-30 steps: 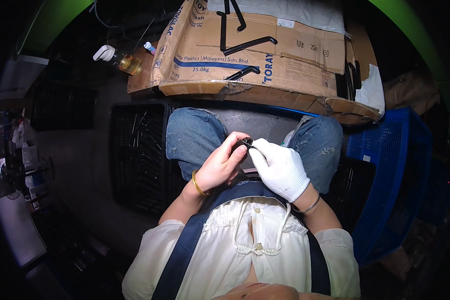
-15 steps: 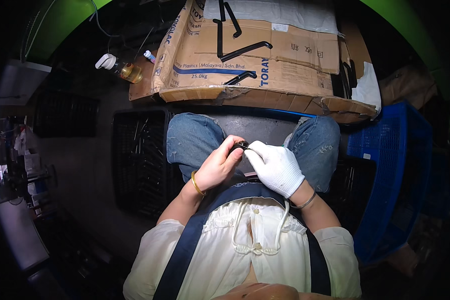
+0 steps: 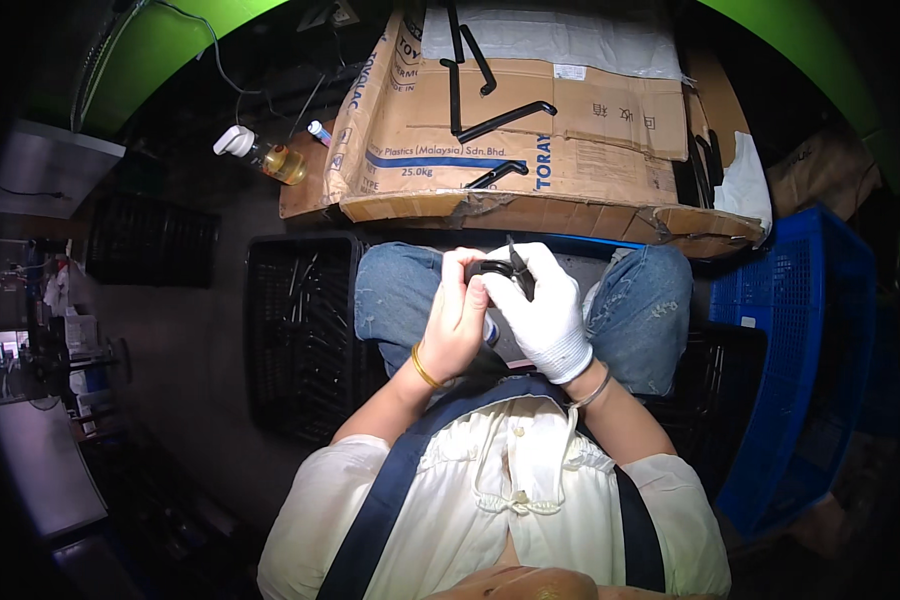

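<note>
White-gloved right hand (image 3: pixel 545 305), black part (image 3: pixel 497 270) — blue crate (image 3: pixel 800 370), brown cardboard (image 3: pixel 530 140)

Over the lap, the bare left hand (image 3: pixel 457 318) and white-gloved right hand (image 3: pixel 545 305) pinch a small black part (image 3: pixel 497 270) between them.

We see one small black part (image 3: pixel 495 272), dark and glossy, roundish at its left end, held over the lap between both hands. A thin black stem sticks up from its right side, near upright. Fingers cover most of it, so we can't tell its full shape or underside.
</note>
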Action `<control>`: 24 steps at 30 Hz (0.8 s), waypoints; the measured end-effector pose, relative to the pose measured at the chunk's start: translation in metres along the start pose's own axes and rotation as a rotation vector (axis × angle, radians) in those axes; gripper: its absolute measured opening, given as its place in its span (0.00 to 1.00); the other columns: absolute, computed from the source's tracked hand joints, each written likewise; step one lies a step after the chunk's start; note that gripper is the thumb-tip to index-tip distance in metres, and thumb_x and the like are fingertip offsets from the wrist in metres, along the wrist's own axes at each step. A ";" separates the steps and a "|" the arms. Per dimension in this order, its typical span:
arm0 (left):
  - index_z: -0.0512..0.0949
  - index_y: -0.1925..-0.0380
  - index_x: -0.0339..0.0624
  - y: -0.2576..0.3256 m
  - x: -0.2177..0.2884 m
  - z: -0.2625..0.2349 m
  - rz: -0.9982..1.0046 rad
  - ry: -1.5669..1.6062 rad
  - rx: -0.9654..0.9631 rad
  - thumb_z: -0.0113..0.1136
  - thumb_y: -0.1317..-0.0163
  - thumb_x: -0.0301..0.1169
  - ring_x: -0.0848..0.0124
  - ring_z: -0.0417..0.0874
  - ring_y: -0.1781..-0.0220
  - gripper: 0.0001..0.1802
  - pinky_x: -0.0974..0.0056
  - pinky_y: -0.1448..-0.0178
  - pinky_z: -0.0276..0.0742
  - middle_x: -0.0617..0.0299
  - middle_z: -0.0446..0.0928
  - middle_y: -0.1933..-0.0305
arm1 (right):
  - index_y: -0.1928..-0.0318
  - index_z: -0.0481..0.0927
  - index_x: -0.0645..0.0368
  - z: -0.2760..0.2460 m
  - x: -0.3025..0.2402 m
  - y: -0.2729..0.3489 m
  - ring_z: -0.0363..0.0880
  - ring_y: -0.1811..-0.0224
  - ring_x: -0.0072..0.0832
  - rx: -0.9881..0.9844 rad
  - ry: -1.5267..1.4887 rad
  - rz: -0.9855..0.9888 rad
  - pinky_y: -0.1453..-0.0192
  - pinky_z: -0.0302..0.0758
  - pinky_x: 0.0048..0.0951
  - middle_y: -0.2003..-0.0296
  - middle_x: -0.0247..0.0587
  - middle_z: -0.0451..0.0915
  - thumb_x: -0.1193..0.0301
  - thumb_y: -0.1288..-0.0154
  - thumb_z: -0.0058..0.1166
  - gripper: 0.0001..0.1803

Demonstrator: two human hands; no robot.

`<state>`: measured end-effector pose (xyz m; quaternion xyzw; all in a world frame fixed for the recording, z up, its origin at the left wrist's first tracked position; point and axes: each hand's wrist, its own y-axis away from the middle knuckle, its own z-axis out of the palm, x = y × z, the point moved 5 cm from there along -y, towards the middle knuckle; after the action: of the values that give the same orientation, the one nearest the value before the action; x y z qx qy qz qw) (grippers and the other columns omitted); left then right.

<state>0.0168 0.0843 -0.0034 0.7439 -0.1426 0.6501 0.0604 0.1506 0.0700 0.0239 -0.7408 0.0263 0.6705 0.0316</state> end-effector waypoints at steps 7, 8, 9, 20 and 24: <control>0.70 0.44 0.34 0.025 -0.025 0.006 -0.350 0.808 -0.279 0.52 0.35 0.45 0.70 0.75 0.52 0.27 0.65 0.46 0.67 0.59 0.77 0.51 | 0.55 0.80 0.61 -0.004 -0.013 -0.002 0.85 0.60 0.45 -0.367 0.230 -0.202 0.57 0.80 0.35 0.63 0.50 0.83 0.68 0.33 0.57 0.11; 0.71 0.51 0.36 0.024 -0.029 0.004 -0.236 0.728 -0.246 0.52 0.34 0.44 0.73 0.71 0.57 0.22 0.67 0.50 0.66 0.61 0.74 0.57 | 0.55 0.79 0.62 -0.005 -0.013 0.001 0.85 0.61 0.45 -0.271 0.171 -0.122 0.59 0.80 0.35 0.63 0.50 0.83 0.68 0.31 0.55 0.11; 0.72 0.58 0.37 0.024 -0.032 0.001 -0.122 0.646 -0.212 0.51 0.32 0.44 0.75 0.68 0.62 0.19 0.69 0.54 0.65 0.62 0.71 0.62 | 0.55 0.79 0.62 -0.005 -0.011 0.007 0.85 0.62 0.45 -0.177 0.112 -0.043 0.60 0.79 0.35 0.64 0.50 0.83 0.68 0.30 0.54 0.10; 0.71 0.69 0.37 0.017 -0.023 -0.009 0.206 0.357 -0.115 0.53 0.32 0.50 0.68 0.70 0.62 0.24 0.65 0.53 0.66 0.57 0.71 0.65 | 0.59 0.77 0.57 0.009 -0.015 0.034 0.81 0.68 0.53 -0.278 0.261 -0.108 0.66 0.77 0.46 0.69 0.54 0.79 0.69 0.30 0.50 0.06; 0.71 0.70 0.37 0.016 -0.021 -0.012 0.269 0.234 -0.106 0.53 0.33 0.50 0.67 0.70 0.64 0.24 0.64 0.55 0.67 0.56 0.72 0.67 | 0.61 0.76 0.57 0.007 -0.017 0.034 0.80 0.69 0.53 -0.259 0.258 -0.128 0.67 0.76 0.46 0.72 0.53 0.79 0.68 0.30 0.51 0.06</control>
<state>-0.0019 0.0754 -0.0239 0.6332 -0.2670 0.7259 0.0280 0.1391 0.0364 0.0397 -0.8187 -0.1034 0.5643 -0.0248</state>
